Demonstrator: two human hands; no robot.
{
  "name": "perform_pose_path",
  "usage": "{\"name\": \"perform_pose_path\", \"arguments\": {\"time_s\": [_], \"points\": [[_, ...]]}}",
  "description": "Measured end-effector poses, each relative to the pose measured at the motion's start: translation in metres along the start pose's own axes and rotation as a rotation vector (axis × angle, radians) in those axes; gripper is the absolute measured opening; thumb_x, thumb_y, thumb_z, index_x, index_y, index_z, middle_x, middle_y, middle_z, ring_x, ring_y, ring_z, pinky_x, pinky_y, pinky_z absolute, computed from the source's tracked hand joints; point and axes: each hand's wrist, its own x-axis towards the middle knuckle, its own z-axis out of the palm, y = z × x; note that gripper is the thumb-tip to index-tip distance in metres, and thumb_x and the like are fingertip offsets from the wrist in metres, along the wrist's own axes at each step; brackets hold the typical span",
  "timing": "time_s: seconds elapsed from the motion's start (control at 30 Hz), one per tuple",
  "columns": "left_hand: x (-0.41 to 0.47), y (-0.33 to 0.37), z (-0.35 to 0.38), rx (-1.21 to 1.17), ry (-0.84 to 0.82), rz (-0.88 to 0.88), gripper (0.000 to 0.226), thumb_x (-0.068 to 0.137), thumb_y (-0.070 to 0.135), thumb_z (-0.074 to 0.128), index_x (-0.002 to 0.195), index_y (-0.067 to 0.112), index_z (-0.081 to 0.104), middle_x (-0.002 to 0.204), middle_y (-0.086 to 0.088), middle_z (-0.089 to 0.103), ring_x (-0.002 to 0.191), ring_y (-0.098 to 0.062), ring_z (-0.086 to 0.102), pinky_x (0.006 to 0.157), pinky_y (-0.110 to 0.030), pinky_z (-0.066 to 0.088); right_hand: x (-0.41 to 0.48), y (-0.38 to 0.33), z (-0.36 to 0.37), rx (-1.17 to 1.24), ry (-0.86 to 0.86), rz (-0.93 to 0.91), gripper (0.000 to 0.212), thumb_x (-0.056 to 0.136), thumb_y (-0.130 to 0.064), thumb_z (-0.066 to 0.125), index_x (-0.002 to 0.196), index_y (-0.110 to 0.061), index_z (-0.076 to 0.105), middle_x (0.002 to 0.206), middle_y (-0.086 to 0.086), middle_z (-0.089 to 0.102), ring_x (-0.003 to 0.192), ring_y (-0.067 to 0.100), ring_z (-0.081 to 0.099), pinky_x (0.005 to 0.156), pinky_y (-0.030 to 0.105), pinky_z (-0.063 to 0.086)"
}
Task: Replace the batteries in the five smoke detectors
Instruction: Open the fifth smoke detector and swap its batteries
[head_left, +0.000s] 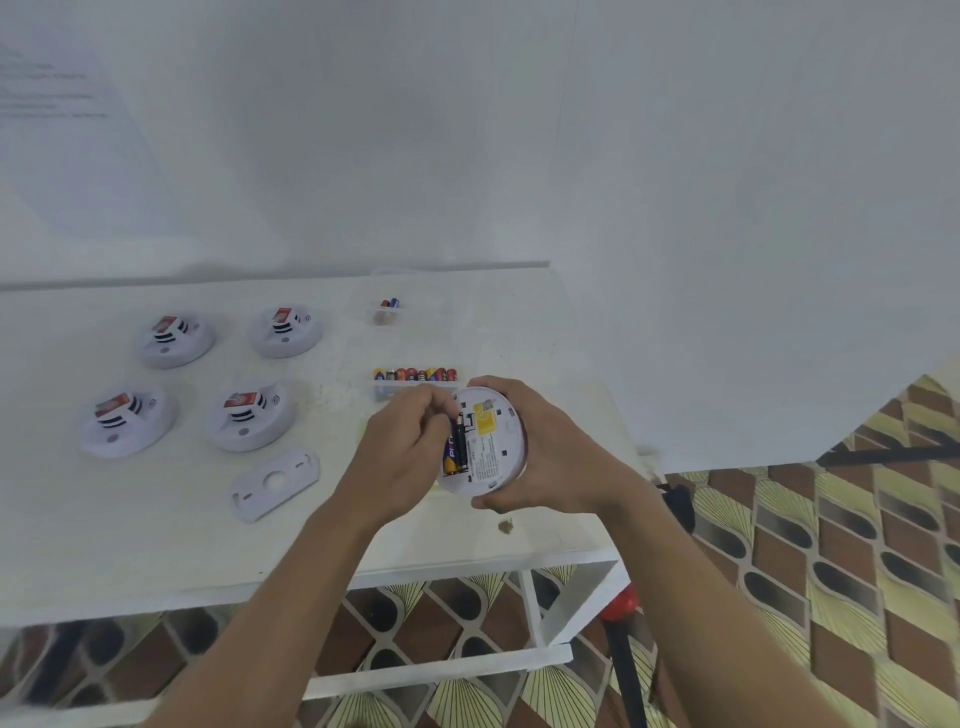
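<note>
Right hand (540, 452) gripped the upturned detector (491, 441) by its rim over the desk (156, 545), while left hand (400, 447) pinched a battery (456, 447) in its open bay.

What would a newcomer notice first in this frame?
The upturned smoke detector held over the right side of the table: the right hand cups it while the left hand pinches at the fitted batteries in its open compartment. Next, four more detectors sit in a two-by-two grid on the table's left, with a battery row just behind the hands.
</note>
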Motion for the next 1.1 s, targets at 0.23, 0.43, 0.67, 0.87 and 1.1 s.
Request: {"name": "perform_pose_path", "arguments": {"time_s": [0.23,0.43,0.67,0.87,1.1], "points": [[0.012,-0.007,-0.003,-0.071,0.008,-0.014,0.025,0.103,0.014,0.045,0.081,0.022,0.053,0.078,0.003,0.059,0.067,-0.006,0.051,0.060,-0.021,0.043,0.014,0.003,0.002,0.027,-0.010,0.013,0.103,0.063,-0.011,0.095,0.147,-0.026,0.036,0.136,-0.011,0.050,0.123,0.004,0.053,0.097,0.018,0.049],[0.038,-0.012,-0.013,-0.049,-0.020,0.029,0.015,0.098,0.021,0.057,0.086,0.015,0.050,0.076,0.000,0.057,0.062,-0.002,0.047,0.058,-0.012,0.038,0.036,0.007,-0.002,0.035,0.048,0.038,0.100,0.062,-0.009,0.093,0.145,-0.026,0.039,0.135,-0.007,0.051,0.123,0.012,0.055,0.092,0.028,0.056],[0.078,-0.014,-0.021,-0.226,0.052,0.043,0.015,0.091,0.012,0.068,0.093,0.019,0.055,0.082,0.004,0.064,0.072,-0.005,0.059,0.069,-0.019,0.050,0.064,0.014,-0.018,0.060,0.133,0.072,0.103,0.060,-0.008,0.094,0.145,-0.025,0.038,0.136,-0.006,0.052,0.124,0.010,0.055,0.093,0.029,0.056],[0.122,-0.029,-0.027,-0.496,0.140,-0.045,0.013,0.092,0.005,0.066,0.094,0.015,0.058,0.087,0.000,0.063,0.083,-0.015,0.068,0.077,-0.034,0.056,0.077,0.028,-0.034,0.122,0.301,0.132,0.103,0.061,-0.015,0.092,0.147,-0.022,0.035,0.138,-0.007,0.055,0.128,0.007,0.054,0.104,0.036,0.051],[0.161,-0.050,-0.007,0.039,-0.184,-0.130,0.015,0.083,0.028,0.076,0.090,0.022,0.064,0.083,0.005,0.074,0.081,-0.015,0.070,0.070,-0.031,0.056,0.079,0.038,-0.043,0.258,0.486,0.185,0.096,0.066,0.003,0.090,0.143,-0.022,0.039,0.128,-0.014,0.059,0.114,-0.008,0.058,0.081,0.022,0.057]]}}
